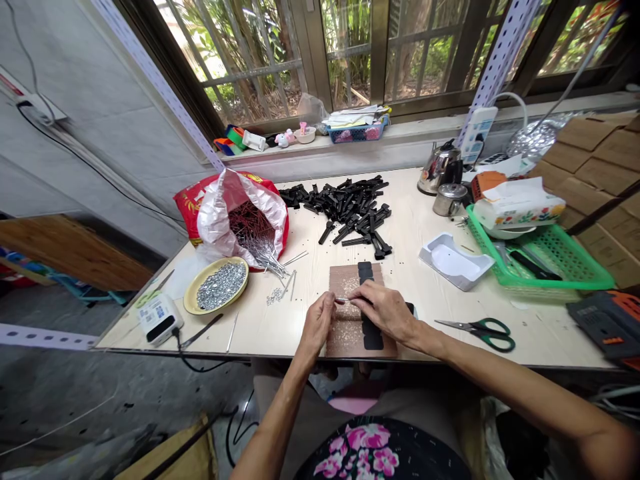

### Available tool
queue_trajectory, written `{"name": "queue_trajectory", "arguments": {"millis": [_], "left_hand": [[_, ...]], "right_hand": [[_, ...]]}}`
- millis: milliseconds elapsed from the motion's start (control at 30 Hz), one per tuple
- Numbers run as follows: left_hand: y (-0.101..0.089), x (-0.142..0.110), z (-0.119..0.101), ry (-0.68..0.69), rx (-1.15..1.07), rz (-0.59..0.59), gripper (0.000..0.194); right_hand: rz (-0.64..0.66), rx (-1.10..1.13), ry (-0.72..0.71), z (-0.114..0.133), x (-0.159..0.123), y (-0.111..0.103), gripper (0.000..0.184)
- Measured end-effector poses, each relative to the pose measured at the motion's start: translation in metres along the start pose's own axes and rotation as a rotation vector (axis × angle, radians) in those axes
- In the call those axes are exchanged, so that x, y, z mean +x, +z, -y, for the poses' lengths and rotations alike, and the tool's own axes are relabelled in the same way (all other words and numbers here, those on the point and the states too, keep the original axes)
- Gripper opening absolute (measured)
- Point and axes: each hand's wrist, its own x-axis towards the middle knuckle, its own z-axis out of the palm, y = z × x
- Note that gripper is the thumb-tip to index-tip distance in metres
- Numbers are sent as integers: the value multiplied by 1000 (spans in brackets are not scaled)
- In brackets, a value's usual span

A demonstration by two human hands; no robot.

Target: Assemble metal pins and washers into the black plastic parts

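My left hand (319, 325) and my right hand (384, 310) meet over a brown board (345, 338). Between their pinched fingertips runs a thin silvery metal rod (342, 300); its ends are hidden by the fingers. The board has a worn, speckled surface, and a black strip (371, 333) lies along its right side, partly under my right hand. To the left, a yellow bowl (188, 299) holds many small metal pieces (223, 283). A few loose thin rods (287, 285) and a small cluster of metal bits (275, 296) lie between bowl and board.
A red and white bag (215, 223) of thin rods stands behind the bowl. Black plastic parts (350, 210) are heaped at the back. Green-handled scissors (493, 333), a white tray (455, 261) and a green basket (560, 285) are on the right. A white device (161, 319) sits left.
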Motion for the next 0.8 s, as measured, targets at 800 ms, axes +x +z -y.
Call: {"name": "queue_trajectory", "arguments": {"millis": [800], "left_hand": [[34, -17, 20, 156, 413, -204, 33]], "right_hand": [[95, -177, -261, -83, 1, -5, 31]]}}
